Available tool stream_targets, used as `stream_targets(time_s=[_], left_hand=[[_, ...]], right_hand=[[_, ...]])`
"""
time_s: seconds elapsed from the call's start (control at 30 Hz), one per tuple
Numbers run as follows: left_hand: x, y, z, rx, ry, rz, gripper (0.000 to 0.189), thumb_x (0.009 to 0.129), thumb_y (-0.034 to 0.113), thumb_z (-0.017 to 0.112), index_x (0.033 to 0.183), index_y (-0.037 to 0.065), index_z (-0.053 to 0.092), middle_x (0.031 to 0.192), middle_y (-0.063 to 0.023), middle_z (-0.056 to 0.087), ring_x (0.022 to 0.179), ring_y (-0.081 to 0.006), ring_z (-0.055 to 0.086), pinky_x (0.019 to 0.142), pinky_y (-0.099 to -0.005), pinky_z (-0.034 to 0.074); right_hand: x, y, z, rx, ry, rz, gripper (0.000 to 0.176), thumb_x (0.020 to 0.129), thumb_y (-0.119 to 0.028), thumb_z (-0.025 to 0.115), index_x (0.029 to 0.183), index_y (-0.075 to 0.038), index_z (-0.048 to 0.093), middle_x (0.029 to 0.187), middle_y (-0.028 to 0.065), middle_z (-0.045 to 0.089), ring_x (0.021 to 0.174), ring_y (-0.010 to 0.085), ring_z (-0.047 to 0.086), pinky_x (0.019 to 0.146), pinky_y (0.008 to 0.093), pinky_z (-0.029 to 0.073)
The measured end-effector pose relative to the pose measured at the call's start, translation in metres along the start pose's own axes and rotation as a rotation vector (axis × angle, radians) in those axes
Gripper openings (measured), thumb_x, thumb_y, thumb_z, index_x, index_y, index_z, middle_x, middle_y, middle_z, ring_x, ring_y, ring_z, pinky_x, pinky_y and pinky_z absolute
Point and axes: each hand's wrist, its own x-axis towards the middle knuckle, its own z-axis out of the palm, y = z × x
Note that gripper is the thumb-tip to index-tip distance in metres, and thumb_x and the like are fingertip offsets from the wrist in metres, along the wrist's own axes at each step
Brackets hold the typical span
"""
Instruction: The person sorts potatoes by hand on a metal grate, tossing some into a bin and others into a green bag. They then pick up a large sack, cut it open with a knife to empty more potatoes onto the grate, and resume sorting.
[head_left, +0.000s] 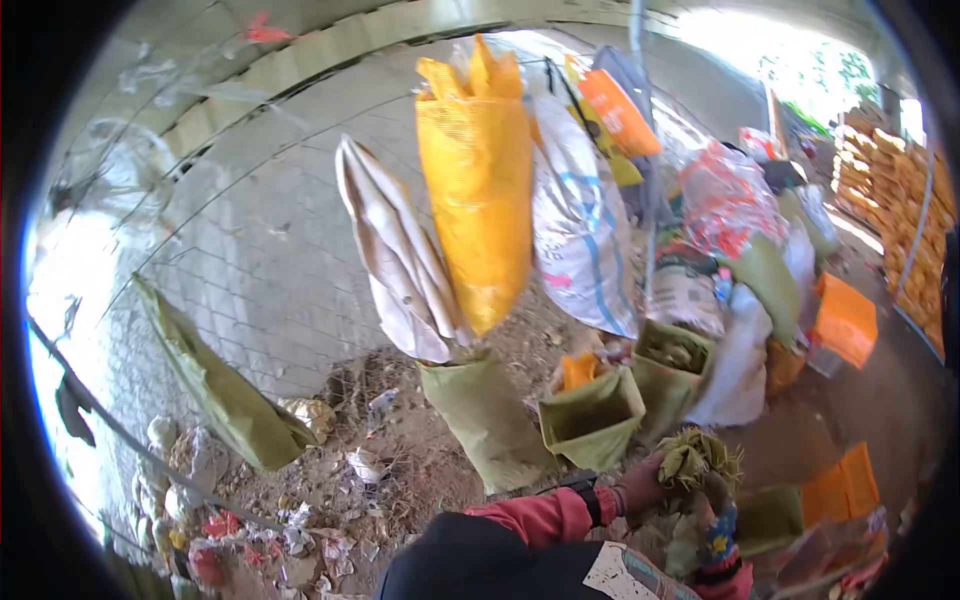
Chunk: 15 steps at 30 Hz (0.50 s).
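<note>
At the lower right, my left hand (640, 487) is closed on a crumpled olive-green bundle (700, 458) with frayed strands at its edge; it looks like a woven sack. My right hand (716, 495) is up against the near side of the same bundle, its fingers bent and partly hidden. Just beyond my left hand stand an open green sack (600, 415) and another open green sack (676, 360). To the right of my right hand is a further open green bag (770, 518), beside an orange woven sack (840, 485).
A yellow sack (475, 200), a white sack with blue stripes (582, 220) and a whitish folded sack (395, 250) hang along the wire fence. A green sack (215, 375) hangs at left. Litter (330, 545) covers the ground. Filled orange sacks (890, 190) are stacked at right.
</note>
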Motion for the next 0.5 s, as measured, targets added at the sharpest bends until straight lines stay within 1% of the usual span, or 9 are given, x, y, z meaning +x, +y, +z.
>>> stream_targets(time_s=[0.07, 0.1, 0.17, 0.2, 0.23, 0.3, 0.4, 0.47, 0.5], left_hand=[[0.012, 0.009, -0.027, -0.028, 0.08, 0.032, 0.072, 0.079, 0.022, 0.077, 0.142, 0.01, 0.043, 0.135, -0.015, 0.054, 0.125, -0.0279, 0.052, 0.106, -0.0373, 0.041], [0.014, 0.016, -0.044, 0.111, 0.171, -0.03, 0.069, 0.079, 0.023, 0.078, 0.139, 0.009, 0.046, 0.132, -0.0135, 0.057, 0.123, -0.0263, 0.054, 0.106, -0.0359, 0.042], [0.019, -0.006, -0.095, -0.012, 0.238, -0.116, 0.068, 0.079, 0.025, 0.078, 0.137, 0.009, 0.047, 0.129, -0.0119, 0.059, 0.12, -0.0244, 0.057, 0.105, -0.0347, 0.043], [0.021, -0.011, -0.113, -0.08, 0.25, -0.144, 0.068, 0.079, 0.026, 0.079, 0.137, 0.009, 0.048, 0.127, -0.0111, 0.061, 0.119, -0.0235, 0.058, 0.104, -0.0341, 0.043], [0.018, -0.013, -0.13, -0.082, 0.292, -0.109, 0.065, 0.079, 0.019, 0.08, 0.135, 0.007, 0.048, 0.128, -0.0065, 0.061, 0.118, -0.0172, 0.058, 0.103, -0.0321, 0.044], [0.011, -0.042, -0.162, -0.06, 0.349, -0.143, 0.065, 0.08, 0.019, 0.079, 0.135, 0.007, 0.047, 0.128, -0.006, 0.061, 0.118, -0.0165, 0.058, 0.103, -0.0321, 0.044], [-0.032, -0.03, -0.206, -0.114, 0.513, -0.282, 0.069, 0.08, 0.021, 0.08, 0.137, 0.006, 0.046, 0.127, -0.0057, 0.062, 0.116, -0.0159, 0.058, 0.102, -0.0317, 0.044], [-0.065, -0.02, -0.219, -0.16, 0.646, -0.361, 0.071, 0.078, 0.026, 0.082, 0.137, 0.007, 0.047, 0.123, -0.0062, 0.064, 0.114, -0.0163, 0.06, 0.1, -0.0311, 0.045], [-0.08, 0.003, -0.222, -0.066, 0.706, -0.392, 0.069, 0.076, 0.024, 0.084, 0.134, 0.006, 0.052, 0.12, -0.0056, 0.066, 0.11, -0.0145, 0.06, 0.098, -0.0316, 0.047]], right_hand=[[0.014, 0.048, -0.035, -0.088, 0.033, -0.025, 0.041, 0.091, -0.009, 0.064, 0.128, 0.004, 0.053, 0.12, 0.0136, 0.062, 0.109, 0.0195, 0.059, 0.095, 0.0334, 0.048], [0.021, 0.073, -0.057, -0.133, 0.05, -0.032, 0.041, 0.09, -0.007, 0.065, 0.127, 0.005, 0.053, 0.12, 0.0151, 0.062, 0.108, 0.0204, 0.06, 0.095, 0.034, 0.049], [0.031, 0.117, -0.09, -0.099, -0.002, 0.106, 0.039, 0.092, -0.017, 0.063, 0.126, 0.0, 0.055, 0.114, 0.0109, 0.063, 0.1, 0.0163, 0.06, 0.082, 0.0312, 0.051], [0.033, 0.111, -0.092, -0.09, -0.002, 0.171, 0.038, 0.093, -0.021, 0.063, 0.125, -0.002, 0.056, 0.111, 0.0087, 0.064, 0.096, 0.0143, 0.06, 0.075, 0.0298, 0.052], [0.029, 0.105, -0.088, -0.157, 0.007, 0.266, 0.044, 0.091, -0.024, 0.065, 0.129, -0.003, 0.054, 0.115, 0.0111, 0.063, 0.102, 0.0195, 0.059, 0.081, 0.0318, 0.051], [0.019, 0.056, -0.045, -0.299, 0.006, 0.447, 0.057, 0.087, -0.029, 0.07, 0.136, -0.006, 0.051, 0.123, 0.0158, 0.062, 0.114, 0.0298, 0.058, 0.094, 0.0358, 0.048], [0.03, 0.093, -0.051, -0.312, -0.046, 0.612, 0.051, 0.092, -0.015, 0.065, 0.14, -0.009, 0.047, 0.124, 0.0146, 0.06, 0.115, 0.0244, 0.057, 0.096, 0.0332, 0.048], [0.049, 0.106, -0.058, 0.081, -0.141, 0.726, 0.056, 0.09, -0.016, 0.068, 0.141, -0.012, 0.047, 0.136, 0.0148, 0.05, 0.122, 0.029, 0.051, 0.1, 0.0362, 0.047], [0.054, 0.107, -0.06, 0.276, -0.173, 0.791, 0.058, 0.089, -0.016, 0.069, 0.142, -0.013, 0.046, 0.142, 0.0149, 0.045, 0.126, 0.0313, 0.047, 0.102, 0.0377, 0.046]])
